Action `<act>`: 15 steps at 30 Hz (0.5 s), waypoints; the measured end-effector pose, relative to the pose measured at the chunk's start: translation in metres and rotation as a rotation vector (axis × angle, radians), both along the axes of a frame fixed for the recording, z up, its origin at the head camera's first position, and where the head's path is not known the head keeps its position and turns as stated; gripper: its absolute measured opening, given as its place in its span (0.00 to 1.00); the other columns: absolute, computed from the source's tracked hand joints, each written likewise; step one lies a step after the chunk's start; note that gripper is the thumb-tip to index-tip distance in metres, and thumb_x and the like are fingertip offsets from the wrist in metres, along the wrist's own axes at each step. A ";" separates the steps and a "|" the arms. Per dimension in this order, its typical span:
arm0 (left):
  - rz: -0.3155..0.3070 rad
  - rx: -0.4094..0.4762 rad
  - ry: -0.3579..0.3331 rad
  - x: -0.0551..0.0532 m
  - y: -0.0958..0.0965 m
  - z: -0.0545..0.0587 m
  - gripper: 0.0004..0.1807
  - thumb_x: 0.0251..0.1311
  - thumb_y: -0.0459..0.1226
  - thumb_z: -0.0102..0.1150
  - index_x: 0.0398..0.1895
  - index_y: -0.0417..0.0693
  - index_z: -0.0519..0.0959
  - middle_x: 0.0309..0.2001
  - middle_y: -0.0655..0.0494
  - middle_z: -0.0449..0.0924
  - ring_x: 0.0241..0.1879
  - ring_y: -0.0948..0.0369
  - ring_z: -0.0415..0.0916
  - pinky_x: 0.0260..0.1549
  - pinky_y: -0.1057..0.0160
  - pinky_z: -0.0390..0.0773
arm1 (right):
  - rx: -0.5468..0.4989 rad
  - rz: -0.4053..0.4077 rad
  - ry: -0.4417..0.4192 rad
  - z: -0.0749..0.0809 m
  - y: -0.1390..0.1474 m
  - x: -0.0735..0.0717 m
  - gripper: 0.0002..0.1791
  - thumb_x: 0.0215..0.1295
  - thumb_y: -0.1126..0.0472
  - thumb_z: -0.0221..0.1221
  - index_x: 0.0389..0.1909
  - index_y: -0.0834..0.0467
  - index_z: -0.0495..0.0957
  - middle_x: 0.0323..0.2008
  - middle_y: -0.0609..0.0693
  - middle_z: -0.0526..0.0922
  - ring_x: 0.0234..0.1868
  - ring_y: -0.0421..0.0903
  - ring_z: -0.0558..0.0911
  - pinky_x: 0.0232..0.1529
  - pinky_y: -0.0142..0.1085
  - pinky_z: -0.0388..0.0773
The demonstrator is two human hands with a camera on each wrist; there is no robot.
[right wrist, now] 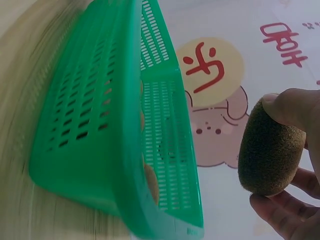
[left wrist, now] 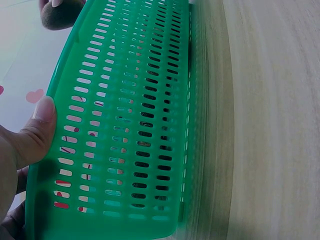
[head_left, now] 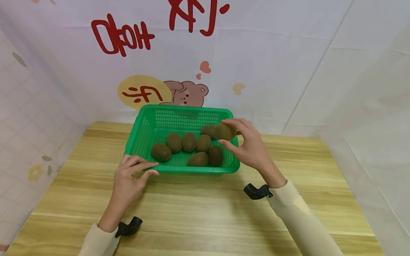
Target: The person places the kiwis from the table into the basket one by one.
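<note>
A green plastic basket [head_left: 182, 168] with slotted walls stands on the table and holds several brown kiwifruit [head_left: 189, 142]. My right hand [head_left: 247, 146] grips one kiwifruit [right wrist: 272, 150] between thumb and fingers, raised over the basket's right side. In the head view that fruit overlaps another kiwifruit [head_left: 207, 129] lying in the back right corner. At the front left corner, my left hand [head_left: 130, 178] pinches the basket's rim; the thumb [left wrist: 44, 117] lies over the rim in the left wrist view, and the other fingers are partly hidden behind the wall.
The wooden table [head_left: 199, 225] reaches back to a white cloth backdrop [head_left: 265, 69] printed with red characters and a pink bear [head_left: 189, 95]. White cloth also hangs along the left and right sides. Each wrist wears a black camera mount [head_left: 256, 191].
</note>
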State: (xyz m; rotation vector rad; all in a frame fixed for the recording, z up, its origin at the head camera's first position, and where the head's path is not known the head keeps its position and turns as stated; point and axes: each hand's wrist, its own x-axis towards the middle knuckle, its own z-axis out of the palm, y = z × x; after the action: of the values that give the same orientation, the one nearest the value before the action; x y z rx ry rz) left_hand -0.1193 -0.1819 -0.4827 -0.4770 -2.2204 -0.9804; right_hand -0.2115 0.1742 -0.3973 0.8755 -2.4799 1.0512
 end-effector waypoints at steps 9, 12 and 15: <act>-0.002 0.000 0.025 -0.001 -0.001 -0.001 0.15 0.38 0.31 0.82 0.35 0.45 0.92 0.31 0.51 0.84 0.35 0.57 0.68 0.39 0.67 0.66 | 0.009 0.045 -0.035 0.003 -0.021 0.000 0.29 0.65 0.52 0.71 0.66 0.51 0.77 0.63 0.47 0.79 0.61 0.47 0.74 0.55 0.42 0.78; -0.003 -0.002 0.031 -0.002 -0.001 -0.001 0.16 0.38 0.31 0.82 0.35 0.46 0.92 0.31 0.51 0.84 0.34 0.56 0.68 0.38 0.68 0.65 | 0.011 0.066 -0.023 0.005 -0.028 0.001 0.29 0.65 0.52 0.71 0.65 0.51 0.77 0.62 0.47 0.79 0.59 0.47 0.75 0.54 0.42 0.78; -0.002 0.000 0.035 -0.002 0.000 -0.001 0.16 0.38 0.30 0.82 0.35 0.46 0.92 0.31 0.51 0.84 0.34 0.57 0.68 0.38 0.69 0.65 | 0.015 0.086 -0.022 0.005 -0.034 0.001 0.29 0.65 0.53 0.71 0.65 0.51 0.77 0.62 0.48 0.78 0.58 0.46 0.75 0.54 0.44 0.78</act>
State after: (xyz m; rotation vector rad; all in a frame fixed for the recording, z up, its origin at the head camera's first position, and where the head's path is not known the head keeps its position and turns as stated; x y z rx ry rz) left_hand -0.1211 -0.1821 -0.4836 -0.4933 -2.1887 -0.9658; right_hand -0.2101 0.1404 -0.3922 0.9876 -2.4909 1.0773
